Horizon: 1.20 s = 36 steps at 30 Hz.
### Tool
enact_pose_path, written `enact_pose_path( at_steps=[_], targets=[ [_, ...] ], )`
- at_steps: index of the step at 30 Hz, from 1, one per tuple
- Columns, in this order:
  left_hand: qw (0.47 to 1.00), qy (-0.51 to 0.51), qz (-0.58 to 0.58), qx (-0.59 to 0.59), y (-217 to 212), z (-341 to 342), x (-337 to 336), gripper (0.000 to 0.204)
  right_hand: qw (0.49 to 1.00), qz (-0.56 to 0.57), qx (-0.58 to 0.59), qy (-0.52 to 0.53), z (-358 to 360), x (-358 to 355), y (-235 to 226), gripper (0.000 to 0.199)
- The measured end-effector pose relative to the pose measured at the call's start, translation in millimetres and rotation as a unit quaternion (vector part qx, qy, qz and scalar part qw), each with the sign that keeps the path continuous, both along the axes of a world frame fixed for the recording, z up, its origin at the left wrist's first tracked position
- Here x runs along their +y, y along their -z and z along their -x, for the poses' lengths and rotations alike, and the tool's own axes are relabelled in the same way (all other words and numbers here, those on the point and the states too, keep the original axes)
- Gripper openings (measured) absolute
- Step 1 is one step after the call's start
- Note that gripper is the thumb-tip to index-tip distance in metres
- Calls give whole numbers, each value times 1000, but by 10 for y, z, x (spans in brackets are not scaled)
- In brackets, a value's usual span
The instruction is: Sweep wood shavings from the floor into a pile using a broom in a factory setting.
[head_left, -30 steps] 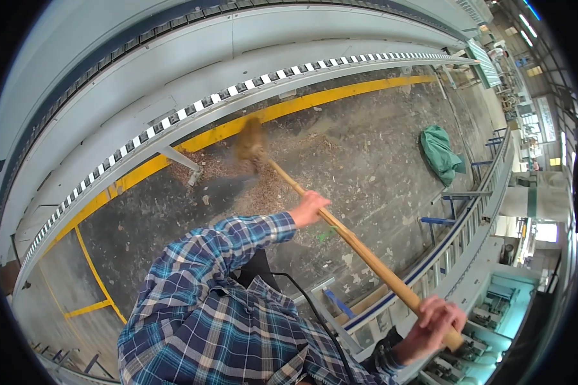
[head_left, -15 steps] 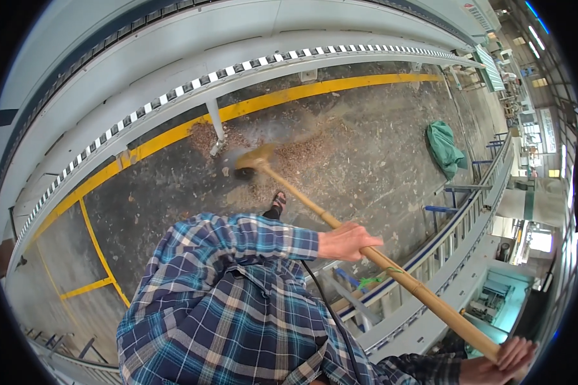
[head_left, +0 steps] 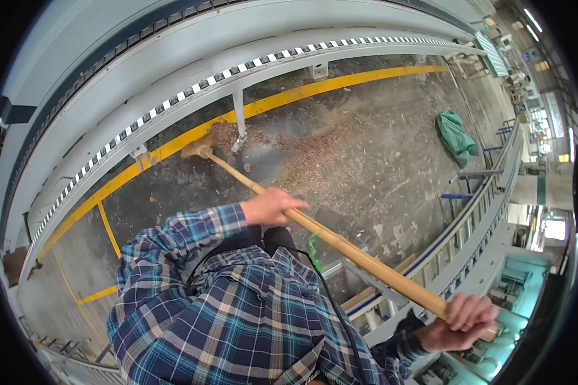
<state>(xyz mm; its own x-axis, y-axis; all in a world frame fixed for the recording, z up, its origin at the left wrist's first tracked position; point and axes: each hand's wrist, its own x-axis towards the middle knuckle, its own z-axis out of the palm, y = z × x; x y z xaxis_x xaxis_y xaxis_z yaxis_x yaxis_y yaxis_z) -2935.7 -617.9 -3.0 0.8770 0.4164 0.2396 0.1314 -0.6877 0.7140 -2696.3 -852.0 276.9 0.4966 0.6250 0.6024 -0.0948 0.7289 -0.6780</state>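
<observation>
A broom with a long bamboo handle [head_left: 359,258] slants across the view, its head on the floor beside the yellow line. Motion blurs the broom head [head_left: 198,150]. My left hand [head_left: 271,206] is closed round the handle partway down, while my right hand [head_left: 464,322] wraps its upper end at the lower right. A green string [head_left: 313,251] hangs from the handle between my hands. Brown wood chips and dust [head_left: 311,154] lie in a broad strip right of the broom head. Another heap of chips [head_left: 228,133] sits around the foot of a metal post [head_left: 239,119].
A long conveyor rail [head_left: 250,67] with rollers runs along the far side above the yellow floor line [head_left: 327,83]. A green cloth bundle [head_left: 456,138] lies on the floor at right. Near it stands a roller conveyor frame [head_left: 459,240], with teal machinery [head_left: 520,295] beyond.
The broom head has swept left, from the chips to near the yellow line. Both hands have moved left and stay closed on the handle. My view has shifted slightly.
</observation>
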Motion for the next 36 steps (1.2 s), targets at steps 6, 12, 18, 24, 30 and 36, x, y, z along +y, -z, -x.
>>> enact_pose_path(
  at_steps=[6, 12, 18, 24, 30, 36],
  targets=[
    [999, -34, -42, 8, 506, 259, 484, 33, 990, -11, -140, -29, 620, 78, 867, 17],
    [997, -65, -20, 20, 1792, 551, 939, 14, 980, 108, -159, -57, 1073, 264, 1504, 3],
    [992, 95, 44, 66, 1304, 203, -133, 23, 987, 142, -65, 47, 891, -693, 1174, 3],
    [991, 106, 46, 65, 351, 372, -1080, 27, 992, 65, -23, 109, 1108, -1608, 505, 12],
    [986, 135, -42, 94, 298, 694, -654, 26, 977, 94, 18, 189, 1608, -1589, 851, 11],
    [972, 217, -39, 80, 1420, 929, -110, 26, 956, 152, 84, 236, 2412, -1320, 1847, 7]
  ],
)
